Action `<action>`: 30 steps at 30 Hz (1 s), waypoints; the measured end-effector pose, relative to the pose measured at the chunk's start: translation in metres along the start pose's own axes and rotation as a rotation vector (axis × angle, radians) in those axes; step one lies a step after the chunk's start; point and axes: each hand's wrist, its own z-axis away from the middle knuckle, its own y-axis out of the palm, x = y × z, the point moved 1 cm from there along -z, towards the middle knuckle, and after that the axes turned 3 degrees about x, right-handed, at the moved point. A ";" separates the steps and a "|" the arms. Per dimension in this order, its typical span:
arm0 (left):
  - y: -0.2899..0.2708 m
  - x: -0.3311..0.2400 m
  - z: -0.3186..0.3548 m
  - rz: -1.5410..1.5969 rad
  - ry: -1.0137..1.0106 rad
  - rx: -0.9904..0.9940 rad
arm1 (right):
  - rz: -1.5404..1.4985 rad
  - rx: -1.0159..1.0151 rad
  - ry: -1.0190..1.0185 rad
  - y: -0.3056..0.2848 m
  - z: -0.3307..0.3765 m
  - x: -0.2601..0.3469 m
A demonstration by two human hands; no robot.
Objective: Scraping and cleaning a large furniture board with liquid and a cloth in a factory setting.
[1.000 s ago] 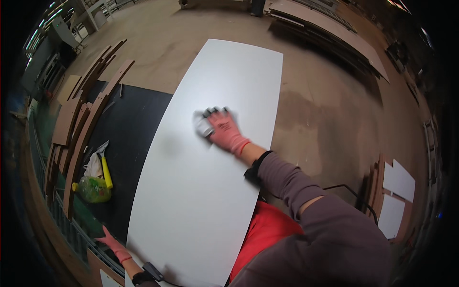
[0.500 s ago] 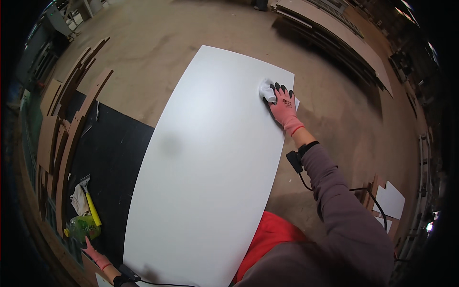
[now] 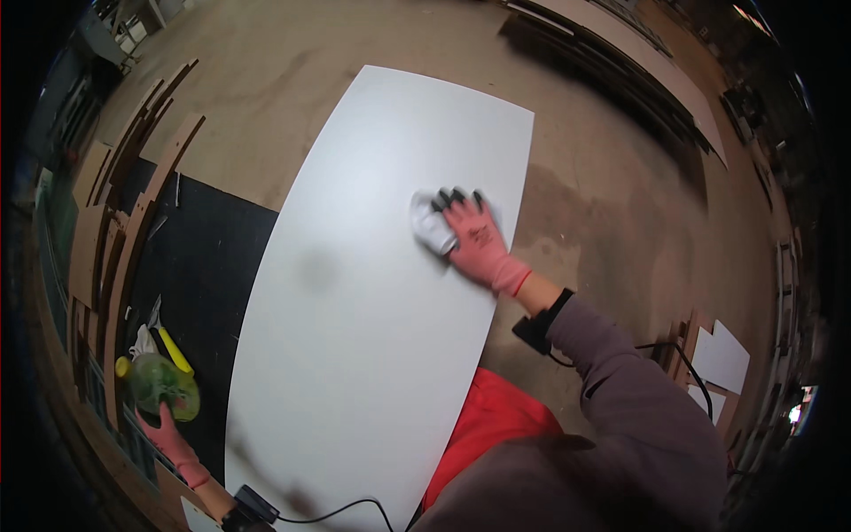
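A long white panel (image 3: 355, 337) lies flat in front of me, running from near my body to the far floor. My right hand (image 3: 474, 239), in a pink glove with dark fingertips, presses a white cloth (image 3: 432, 226) flat on the panel near its right edge. My left hand (image 3: 164, 434), also in a pink glove, is at the lower left and grips a green translucent bottle (image 3: 160, 383) with a yellow cap, over the black mat beside the panel.
A black mat (image 3: 204, 275) lies left of the panel, with a yellow-handled tool (image 3: 175, 350) and a white rag on it. Curved wooden strips (image 3: 124, 204) are stacked at the far left. Long boards (image 3: 638, 80) lie on the concrete floor upper right. White offcuts (image 3: 720, 356) sit right.
My right hand has slid the cloth from the panel's far right corner back toward me and inward. My left hand now reaches up to the green bottle.
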 end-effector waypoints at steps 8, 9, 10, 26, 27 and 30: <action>0.081 -0.148 0.074 -0.369 0.522 0.505 | -0.205 0.435 -0.768 -0.019 0.144 0.136; 0.096 -0.163 0.079 -0.422 0.635 0.536 | -0.296 0.387 -0.823 -0.012 0.162 0.138; 0.109 -0.173 0.083 -0.416 0.637 0.539 | -0.348 0.412 -0.840 -0.009 0.173 0.139; 0.139 -0.214 0.109 -0.871 0.885 0.717 | -0.180 -0.147 0.204 0.007 0.078 -0.002; 0.136 -0.210 0.109 -0.876 0.878 0.712 | -0.189 -0.131 0.225 0.007 0.068 0.002; 0.127 -0.199 0.110 -0.869 0.874 0.683 | -0.229 -0.114 0.189 0.010 0.047 0.009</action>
